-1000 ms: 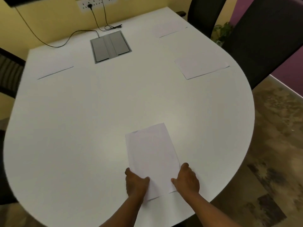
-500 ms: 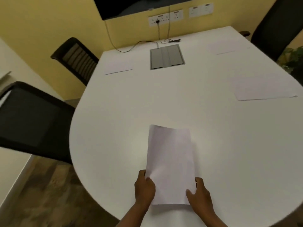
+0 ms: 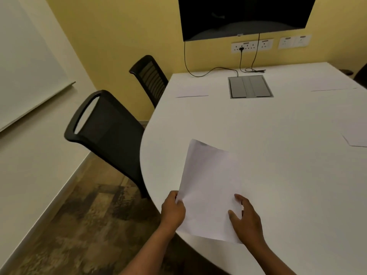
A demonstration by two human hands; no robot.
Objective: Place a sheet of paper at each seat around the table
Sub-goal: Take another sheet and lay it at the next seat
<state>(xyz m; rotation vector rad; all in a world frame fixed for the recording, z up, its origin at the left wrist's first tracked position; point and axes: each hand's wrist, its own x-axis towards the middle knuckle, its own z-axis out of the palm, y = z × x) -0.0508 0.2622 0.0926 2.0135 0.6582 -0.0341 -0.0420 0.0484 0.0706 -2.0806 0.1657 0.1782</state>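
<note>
I hold a white sheet of paper [image 3: 210, 187] over the near left rim of the white table [image 3: 268, 165], its far end slightly curled and raised. My left hand [image 3: 172, 211] pinches its lower left edge. My right hand [image 3: 246, 219] grips its lower right edge, thumb on top, and hides that corner. Three more sheets lie flat on the table: one at the far left [image 3: 191, 92], one at the far right [image 3: 333, 86], one at the right edge of view [image 3: 355, 135].
A black chair [image 3: 107, 132] stands at the table's left curve, and a second one [image 3: 151, 76] further back. A grey cable box [image 3: 250, 86] is set into the tabletop, with cables running to wall sockets [image 3: 252, 45] under a dark screen [image 3: 244, 14]. A whiteboard [image 3: 25, 62] hangs at the left.
The view has swung left, bringing the two left chairs into sight. The sheet in my hands has moved toward the table's left rim and turned slightly clockwise.
</note>
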